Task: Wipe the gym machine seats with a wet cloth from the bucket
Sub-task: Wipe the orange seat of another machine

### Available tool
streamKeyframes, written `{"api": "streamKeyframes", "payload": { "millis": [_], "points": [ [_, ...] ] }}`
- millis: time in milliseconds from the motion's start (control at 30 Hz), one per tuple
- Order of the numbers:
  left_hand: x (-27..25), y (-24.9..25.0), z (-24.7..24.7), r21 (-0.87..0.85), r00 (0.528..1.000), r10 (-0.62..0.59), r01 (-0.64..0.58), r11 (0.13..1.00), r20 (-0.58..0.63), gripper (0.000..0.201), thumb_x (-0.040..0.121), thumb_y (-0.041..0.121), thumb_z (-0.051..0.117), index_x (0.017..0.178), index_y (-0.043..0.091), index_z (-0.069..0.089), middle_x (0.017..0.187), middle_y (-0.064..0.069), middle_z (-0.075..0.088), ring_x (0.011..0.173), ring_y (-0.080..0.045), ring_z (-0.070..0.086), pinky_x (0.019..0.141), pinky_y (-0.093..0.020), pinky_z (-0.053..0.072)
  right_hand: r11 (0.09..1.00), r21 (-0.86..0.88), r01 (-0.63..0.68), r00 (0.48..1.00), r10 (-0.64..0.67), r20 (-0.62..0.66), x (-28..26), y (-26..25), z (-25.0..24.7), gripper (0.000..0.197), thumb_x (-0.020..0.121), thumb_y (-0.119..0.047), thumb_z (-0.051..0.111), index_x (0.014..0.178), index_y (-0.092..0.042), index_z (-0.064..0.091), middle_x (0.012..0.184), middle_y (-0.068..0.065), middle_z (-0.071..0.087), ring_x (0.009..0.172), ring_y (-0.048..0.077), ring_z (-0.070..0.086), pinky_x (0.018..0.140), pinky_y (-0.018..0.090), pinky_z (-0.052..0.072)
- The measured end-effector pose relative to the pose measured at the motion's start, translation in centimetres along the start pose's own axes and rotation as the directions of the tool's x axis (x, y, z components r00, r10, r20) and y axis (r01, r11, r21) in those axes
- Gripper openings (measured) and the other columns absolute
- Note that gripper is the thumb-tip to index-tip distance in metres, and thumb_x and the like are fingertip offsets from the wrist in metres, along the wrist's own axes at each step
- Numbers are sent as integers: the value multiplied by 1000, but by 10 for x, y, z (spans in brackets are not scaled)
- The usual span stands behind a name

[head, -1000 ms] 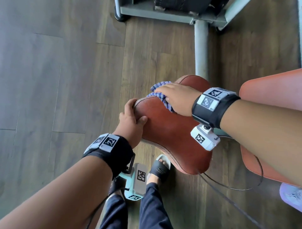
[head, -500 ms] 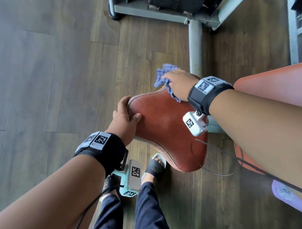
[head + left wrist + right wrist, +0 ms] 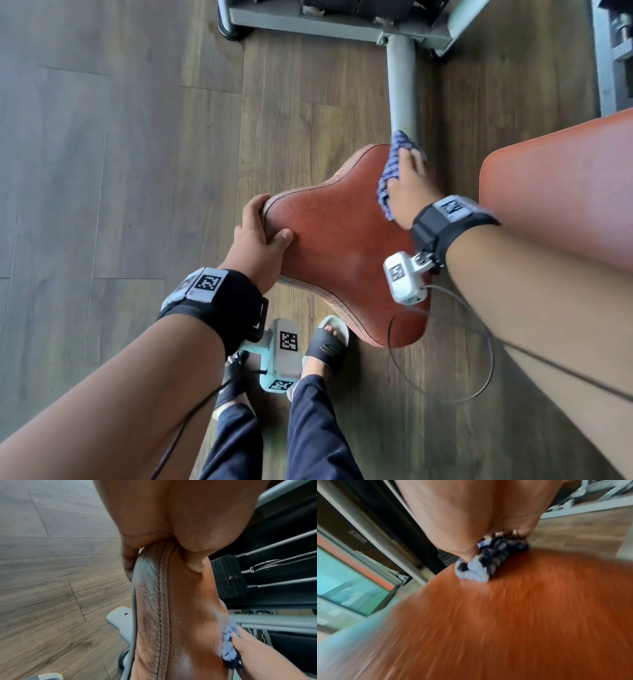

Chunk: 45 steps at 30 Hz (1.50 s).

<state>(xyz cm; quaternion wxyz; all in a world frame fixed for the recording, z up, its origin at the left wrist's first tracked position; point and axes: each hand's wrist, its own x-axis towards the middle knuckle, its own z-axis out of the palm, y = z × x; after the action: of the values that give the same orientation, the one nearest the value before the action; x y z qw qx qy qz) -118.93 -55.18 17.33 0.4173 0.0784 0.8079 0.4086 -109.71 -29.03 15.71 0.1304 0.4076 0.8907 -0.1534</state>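
Pressing the blue checked cloth [image 3: 394, 171] on the far right part of the brown seat [image 3: 335, 246], my right hand [image 3: 409, 188] has slid rightward from the seat's front tip, where it was half a second ago, fingers curled over the cloth beside the grey post [image 3: 402, 85]. My left hand [image 3: 258, 240] still grips the seat's left lobe, thumb on top, fingers wrapped beneath. Square black-and-white coded tags mark both wristbands [image 3: 445, 219]; no writing is readable.

Setting: a gym. Padded brown seat [image 3: 342, 246] on a grey steel post [image 3: 401, 85]; black weight stack [image 3: 228, 577] with guide rods beside the seat. Wood-plank floor [image 3: 102, 171] beneath the seat.
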Motion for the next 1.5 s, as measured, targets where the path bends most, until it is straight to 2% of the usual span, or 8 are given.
{"api": "streamKeyframes", "payload": {
  "millis": [233,400,567,700,967,1200,1333,1500],
  "points": [
    [0,3,-3,-4,999,39,-39,999,34,61,99,23,60,149,31,28,134,-1,48,118,-24,54,104,-49,48,961,7,277,961,-277,7,-122,-52,47,68,94,-35,27,155,-14,8,163,10,1,151,27,-2,122,44,1],
    [-5,8,-9,3,997,-2,2,1000,79,60,97,32,62,146,41,28,128,2,48,109,-25,59,87,-54,58,995,-30,91,990,-87,111,-181,32,59,69,95,-40,19,155,-16,-3,162,3,-15,150,20,-12,119,29,-13],
    [-5,-2,-27,-308,982,-110,153,939,153,52,96,13,64,135,44,52,117,-3,62,107,-25,66,84,-53,60,988,68,-139,983,130,128,-183,28,65,68,95,-37,24,155,-13,3,163,12,-7,150,31,-2,122,43,0],
    [-17,-13,-34,-456,979,-98,172,873,181,58,95,-7,55,140,29,56,76,-1,58,82,-20,61,92,-51,55,996,54,71,997,-71,9,-165,-61,66,69,95,-39,29,156,-15,6,163,12,-2,150,33,1,121,48,3],
    [-26,-16,-25,-447,988,-99,144,883,121,59,96,-5,58,146,26,50,102,-10,69,100,-22,66,90,-43,57,922,0,388,922,-388,8,-136,-78,53,66,99,-34,36,156,-20,5,164,5,-8,150,22,-9,122,42,-2],
    [-27,-17,-21,-439,993,-88,116,891,85,57,98,-2,57,143,32,52,111,-15,70,101,-18,65,87,-38,58,998,52,-24,998,21,59,-164,45,61,63,100,-27,34,155,-13,6,163,13,-6,150,33,0,122,41,2],
    [-29,-18,-17,-475,995,-78,100,874,67,56,99,-2,55,143,33,51,123,-16,67,100,-17,64,84,-35,57,993,48,-109,994,109,2,-162,4,67,64,100,-31,34,156,-15,7,163,14,0,149,33,4,121,46,3],
    [-25,-22,-17,-511,993,-81,112,852,82,57,99,-2,55,145,31,50,107,-8,68,97,-18,64,80,-36,57,974,43,221,974,-218,-62,-152,-88,67,68,92,-37,31,155,-17,13,163,13,3,149,33,4,121,49,2]
  ]
}}
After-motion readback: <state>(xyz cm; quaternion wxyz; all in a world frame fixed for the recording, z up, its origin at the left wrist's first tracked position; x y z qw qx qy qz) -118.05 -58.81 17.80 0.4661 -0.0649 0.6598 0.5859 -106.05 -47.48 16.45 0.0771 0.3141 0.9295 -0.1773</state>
